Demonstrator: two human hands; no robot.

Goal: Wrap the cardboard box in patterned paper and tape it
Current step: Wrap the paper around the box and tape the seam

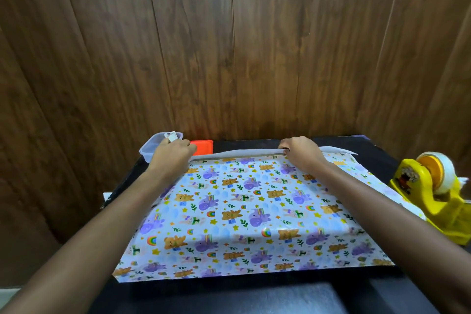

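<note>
A sheet of patterned paper with bears, elephants and rainbows covers most of the black table and bulges over something hidden beneath it; no cardboard box shows. Along the far edge the paper's white underside is turned up. My left hand grips that far edge at its left end, fingers curled over it. My right hand pinches the same far edge right of the middle. A yellow tape dispenser with a roll of clear tape stands to the right of the sheet.
A clear plastic container sits at the table's far left corner, with an orange-red object beside it. A wooden panel wall rises right behind the black table.
</note>
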